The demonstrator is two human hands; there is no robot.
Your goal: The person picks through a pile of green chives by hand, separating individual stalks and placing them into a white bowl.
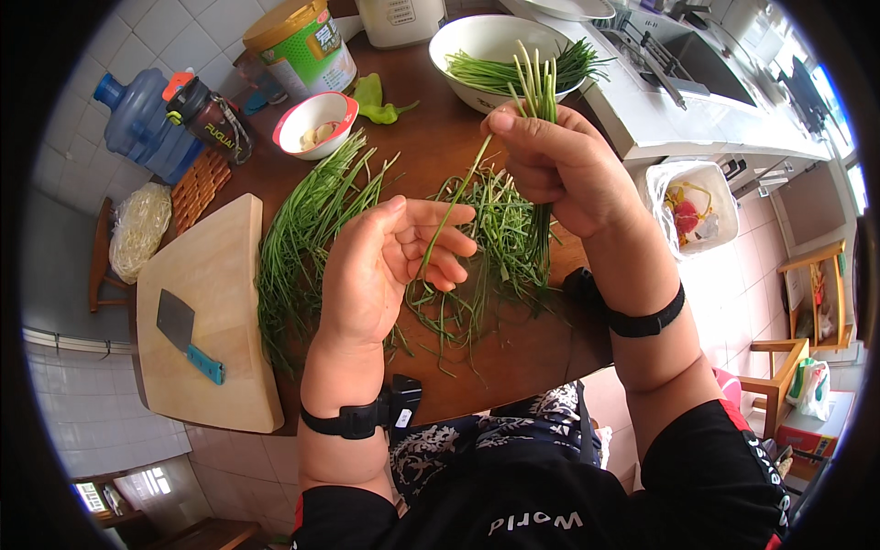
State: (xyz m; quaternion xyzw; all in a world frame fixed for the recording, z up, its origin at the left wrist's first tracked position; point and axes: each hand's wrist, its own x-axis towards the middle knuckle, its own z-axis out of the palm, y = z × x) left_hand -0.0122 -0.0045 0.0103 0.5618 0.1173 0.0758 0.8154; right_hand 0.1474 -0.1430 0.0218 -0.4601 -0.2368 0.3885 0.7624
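Observation:
My right hand (564, 161) is closed around a small bunch of garlic chives (538, 82), pale ends up and green leaves hanging down. Between its thumb and finger is the top of a single stalk (457, 192), which slants down across my left hand (395, 258). The fingers of my left hand are half curled and apart; whether they press on the stalk cannot be told. Below the hands lies a tangled pile of chive scraps (505, 234) on the brown wooden table (509, 357). A larger heap of long chives (299, 240) rests left of my left hand.
A cutting board (227, 275) with a cleaver (189, 337) stands at left. Behind are a bowl of garlic cloves (318, 124), a green pepper (375, 103), a tin (302, 51) and a large bowl (474, 41) holding chives. A lined bin (722, 206) stands right, below the sink counter (632, 130).

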